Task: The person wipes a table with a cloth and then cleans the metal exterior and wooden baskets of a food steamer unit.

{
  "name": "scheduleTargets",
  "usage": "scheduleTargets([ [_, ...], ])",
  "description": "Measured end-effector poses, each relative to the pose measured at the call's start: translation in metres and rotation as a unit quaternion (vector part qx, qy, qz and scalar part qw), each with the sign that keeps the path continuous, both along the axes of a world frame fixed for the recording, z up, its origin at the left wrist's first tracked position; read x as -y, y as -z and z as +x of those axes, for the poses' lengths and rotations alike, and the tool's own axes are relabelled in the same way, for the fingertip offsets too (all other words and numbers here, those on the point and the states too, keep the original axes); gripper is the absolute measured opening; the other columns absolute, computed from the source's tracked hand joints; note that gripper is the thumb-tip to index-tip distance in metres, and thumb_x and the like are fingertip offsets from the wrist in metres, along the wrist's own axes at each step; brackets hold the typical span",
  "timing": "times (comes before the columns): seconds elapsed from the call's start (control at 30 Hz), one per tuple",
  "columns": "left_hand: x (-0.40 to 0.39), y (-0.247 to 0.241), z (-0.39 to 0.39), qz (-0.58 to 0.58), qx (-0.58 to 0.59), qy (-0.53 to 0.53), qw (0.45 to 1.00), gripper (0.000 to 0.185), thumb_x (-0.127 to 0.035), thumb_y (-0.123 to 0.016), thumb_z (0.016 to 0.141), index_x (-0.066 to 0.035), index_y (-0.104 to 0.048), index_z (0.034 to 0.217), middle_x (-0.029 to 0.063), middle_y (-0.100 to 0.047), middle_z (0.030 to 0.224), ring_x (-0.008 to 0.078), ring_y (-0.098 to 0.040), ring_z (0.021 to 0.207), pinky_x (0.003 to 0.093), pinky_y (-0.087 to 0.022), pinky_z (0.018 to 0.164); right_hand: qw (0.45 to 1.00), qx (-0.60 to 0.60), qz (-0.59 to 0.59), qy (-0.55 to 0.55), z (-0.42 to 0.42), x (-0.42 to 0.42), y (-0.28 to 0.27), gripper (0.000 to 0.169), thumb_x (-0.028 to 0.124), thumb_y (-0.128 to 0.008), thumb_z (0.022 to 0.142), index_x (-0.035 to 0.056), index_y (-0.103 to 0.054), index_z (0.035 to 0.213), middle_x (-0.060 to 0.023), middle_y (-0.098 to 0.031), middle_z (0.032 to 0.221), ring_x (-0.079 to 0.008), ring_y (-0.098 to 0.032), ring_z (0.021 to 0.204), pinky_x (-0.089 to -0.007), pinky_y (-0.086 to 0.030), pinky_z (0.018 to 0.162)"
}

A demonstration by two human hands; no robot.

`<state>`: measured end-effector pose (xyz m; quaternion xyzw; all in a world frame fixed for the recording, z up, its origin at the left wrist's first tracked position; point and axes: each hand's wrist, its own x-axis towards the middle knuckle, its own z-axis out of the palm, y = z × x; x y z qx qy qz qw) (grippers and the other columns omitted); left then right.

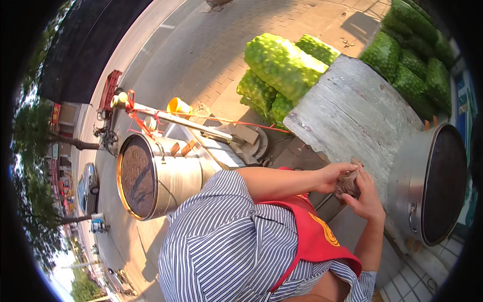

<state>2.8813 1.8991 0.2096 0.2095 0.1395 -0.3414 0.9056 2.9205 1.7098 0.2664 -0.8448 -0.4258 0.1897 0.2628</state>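
Both of my hands are together near the edge of a grey, worn worktop [354, 98]. Between them is a crumpled greyish-brown lump [347, 184]; I cannot tell whether it is clay or wet cloth. My left hand [332, 176] presses on it from one side with bent fingers. The palm and fingers of my right hand [365, 194] cup its other side, thumb against the lump. Close to my right hand stands a metal drum [407, 181] with a handle and a broad dark face.
Another metal drum [181, 173] with a brown top stands left. Green mesh sacks [283, 64] of round produce lean by the worktop, with more sacks [407, 64] beyond. A pole [185, 121] with red cord crosses near a yellow bucket [179, 107]. A street runs behind.
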Motion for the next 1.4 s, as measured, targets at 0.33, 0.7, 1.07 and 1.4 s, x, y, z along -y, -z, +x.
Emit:
scheduleTargets([
  [0.33,-0.133,0.042,-0.135,0.228,-0.015,-0.305,0.925,0.029,-0.009,-0.061,0.089,-0.004,-0.054,0.117,0.0074,-0.061,0.108,0.0184,-0.064,0.094,0.0369,-0.055,0.08,0.958,-0.134,0.122,-0.22,-0.033,-0.195,0.056,0.077,0.012,-0.08,0.071,0.0026,-0.048,0.14,-0.0206,-0.035,0.153,-0.0366,-0.04,0.139,-0.0426,-0.035,0.112],
  [0.7,-0.238,0.089,-0.424,0.305,-0.298,-0.442,0.789,0.025,-0.016,-0.058,0.095,-0.004,-0.056,0.116,0.0143,-0.064,0.116,0.0261,-0.066,0.098,0.0388,-0.055,0.082,0.728,-0.686,0.026,-0.01,-0.215,-0.364,0.183,0.026,0.007,-0.064,0.091,-0.0011,-0.061,0.116,-0.0072,-0.069,0.105,-0.0139,-0.066,0.093,-0.031,-0.054,0.083],
  [1.07,-0.121,0.106,-0.659,0.399,-0.535,-0.555,0.496,0.02,-0.013,-0.06,0.094,-0.002,-0.058,0.111,0.0076,-0.067,0.097,0.0149,-0.066,0.085,0.0276,-0.053,0.068,0.7,-0.651,0.291,-0.029,-0.319,-0.592,0.159,0.035,0.002,-0.062,0.091,0.0001,-0.057,0.125,-0.0069,-0.065,0.113,-0.0152,-0.062,0.101,-0.0294,-0.048,0.091],
  [1.4,0.024,0.179,-0.804,0.298,-0.57,-0.468,0.606,0.024,-0.016,-0.06,0.091,-0.001,-0.061,0.11,0.0081,-0.067,0.094,0.017,-0.066,0.082,0.0316,-0.054,0.068,0.839,-0.432,0.33,0.004,-0.44,-0.577,0.23,0.04,0.014,-0.05,0.102,0.0038,-0.044,0.14,-0.0115,-0.055,0.133,-0.0188,-0.052,0.121,-0.0316,-0.039,0.102],
])
